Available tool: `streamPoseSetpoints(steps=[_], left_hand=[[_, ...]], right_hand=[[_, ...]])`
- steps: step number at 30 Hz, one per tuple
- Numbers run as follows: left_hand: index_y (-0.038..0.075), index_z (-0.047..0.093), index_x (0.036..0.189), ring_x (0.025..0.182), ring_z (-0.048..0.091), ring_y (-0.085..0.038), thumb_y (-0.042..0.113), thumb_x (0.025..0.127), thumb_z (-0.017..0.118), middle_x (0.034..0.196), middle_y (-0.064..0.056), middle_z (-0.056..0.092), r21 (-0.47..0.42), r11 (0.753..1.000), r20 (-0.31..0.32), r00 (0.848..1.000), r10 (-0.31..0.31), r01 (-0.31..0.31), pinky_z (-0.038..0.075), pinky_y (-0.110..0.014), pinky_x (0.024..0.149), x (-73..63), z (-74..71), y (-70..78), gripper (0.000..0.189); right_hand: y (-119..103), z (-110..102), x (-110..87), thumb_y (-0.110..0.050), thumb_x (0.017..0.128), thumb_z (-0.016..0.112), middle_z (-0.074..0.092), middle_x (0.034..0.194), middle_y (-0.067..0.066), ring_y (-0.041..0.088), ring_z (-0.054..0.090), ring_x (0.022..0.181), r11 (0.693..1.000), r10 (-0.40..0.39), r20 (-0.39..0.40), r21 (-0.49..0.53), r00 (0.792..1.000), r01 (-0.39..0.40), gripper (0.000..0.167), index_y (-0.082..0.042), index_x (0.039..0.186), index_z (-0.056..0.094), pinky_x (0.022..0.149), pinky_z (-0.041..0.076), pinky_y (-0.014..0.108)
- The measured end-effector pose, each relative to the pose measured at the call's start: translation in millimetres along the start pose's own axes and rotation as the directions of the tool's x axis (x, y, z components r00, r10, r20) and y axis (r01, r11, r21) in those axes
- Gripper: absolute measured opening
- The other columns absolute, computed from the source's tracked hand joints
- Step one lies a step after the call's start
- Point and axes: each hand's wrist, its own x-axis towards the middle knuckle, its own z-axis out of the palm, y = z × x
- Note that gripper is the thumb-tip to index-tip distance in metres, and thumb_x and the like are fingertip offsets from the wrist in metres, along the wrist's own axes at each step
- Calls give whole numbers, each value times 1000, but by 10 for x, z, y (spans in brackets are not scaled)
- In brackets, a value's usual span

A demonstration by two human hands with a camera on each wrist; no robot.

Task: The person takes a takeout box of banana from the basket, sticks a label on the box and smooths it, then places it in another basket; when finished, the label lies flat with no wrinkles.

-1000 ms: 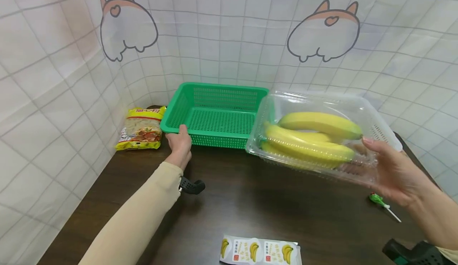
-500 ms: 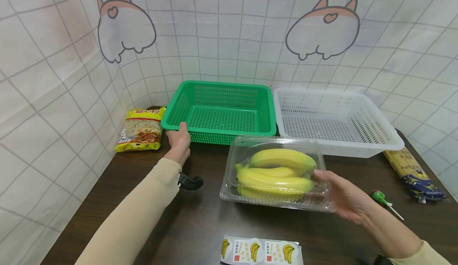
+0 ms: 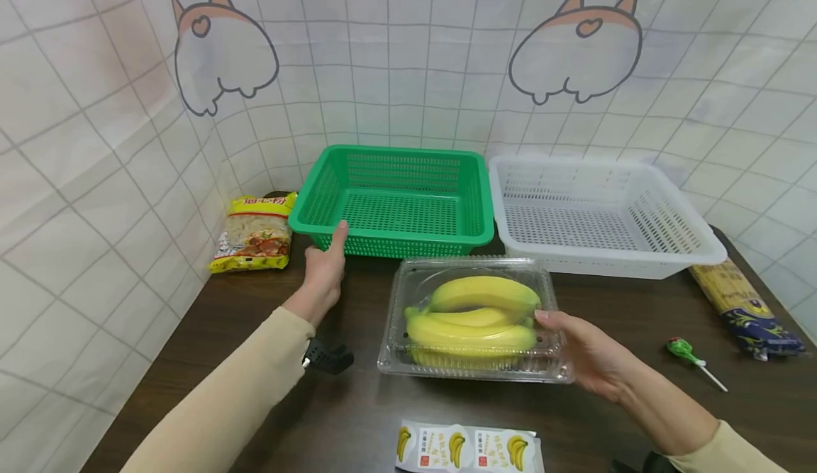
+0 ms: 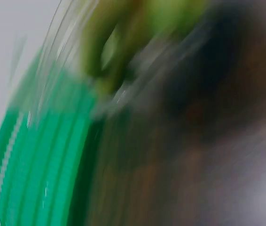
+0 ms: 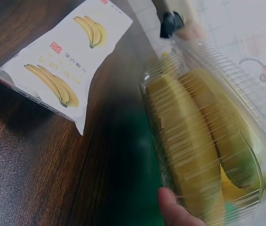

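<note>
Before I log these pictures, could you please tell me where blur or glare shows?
Left wrist: strong blur smears the green basket and bananas, with glare on the table; right wrist: the packet is fairly sharp; head: mostly sharp, with highlights on the box.

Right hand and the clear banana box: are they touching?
Touching: the head view shows the right hand holding the clear box by its right end, thumb on top.

Tbl (image 3: 613, 299) w/ grn bskt (image 3: 398, 212), lollipop (image 3: 686, 352)
</note>
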Motion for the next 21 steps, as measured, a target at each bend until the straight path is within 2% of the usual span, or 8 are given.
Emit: streamPoseSetpoints(steps=[3, 5, 7, 10, 12, 13, 15, 21], left_hand=[[1, -10, 162, 155, 22, -42, 57, 104, 45, 169, -25, 2, 34, 999, 128, 992, 9, -13, 25, -50, 125, -243, 43, -92, 97], [0, -4, 162, 153, 24, -47, 57, 105, 43, 168, -29, 6, 76, 997, 235, 972, 5, -24, 28, -54, 123, -401, 64, -182, 94], [-1, 2, 162, 151, 26, -49, 57, 106, 42, 166, -31, 12, 88, 996, 350, 937, 1, -34, 31, -57, 121, -533, 91, -278, 90], [-1, 4, 162, 151, 22, -52, 55, 107, 42, 166, -31, 15, 107, 994, 492, 870, -31, -26, 28, -63, 120, -698, 127, -404, 87], [-1, 1, 162, 153, 15, -52, 49, 107, 44, 167, -29, 11, 113, 993, 550, 833, -53, -12, 22, -67, 120, -779, 147, -458, 86], [-2, 0, 161, 154, 13, -52, 47, 107, 47, 167, -29, 10, 119, 993, 563, 824, -62, -6, 20, -68, 120, -811, 155, -476, 86], [-3, 0, 161, 154, 11, -51, 40, 106, 51, 168, -29, 9, 130, 992, 565, 822, -76, 2, 19, -70, 119, -855, 168, -501, 87], [-4, 7, 161, 151, 24, -49, 28, 105, 57, 164, -30, 20, 156, 988, 526, 848, -71, -14, 28, -69, 116, -867, 184, -526, 81]], right_hand=[[0, 16, 8, -39, 107, 43, 50, 121, 5, 28, 61, 111, 1000, -4, -1, 8, 1000, 4, 29, -18, 126, 45, 95, 57, 40], [7, 26, 17, -39, 107, 43, 50, 121, 5, 27, 60, 111, 1000, -5, -6, 12, 1000, 5, 29, -17, 127, 44, 96, 57, 40], [16, 40, 27, -39, 107, 44, 50, 122, 5, 27, 59, 112, 1000, -2, -16, 8, 1000, 2, 31, -17, 128, 43, 96, 57, 40], [47, 46, 51, -41, 106, 45, 48, 122, 4, 24, 58, 111, 1000, 1, -20, -1, 1000, -1, 31, -17, 126, 45, 94, 56, 39], [74, 49, 68, -40, 105, 46, 50, 120, 3, 22, 59, 109, 1000, 5, -13, 1, 1000, -5, 31, -17, 125, 45, 93, 56, 38], [89, 49, 77, -40, 105, 46, 51, 118, 3, 21, 59, 107, 1000, 9, -7, 6, 1000, -9, 30, -17, 124, 45, 92, 56, 37], [116, 46, 91, -39, 105, 45, 53, 116, 2, 19, 61, 105, 1000, 12, 7, 17, 1000, -13, 31, -15, 124, 44, 91, 57, 36], [171, 30, 121, -38, 106, 45, 51, 118, 3, 19, 59, 108, 1000, 10, 11, 16, 1000, -11, 29, -14, 123, 48, 92, 57, 36]])
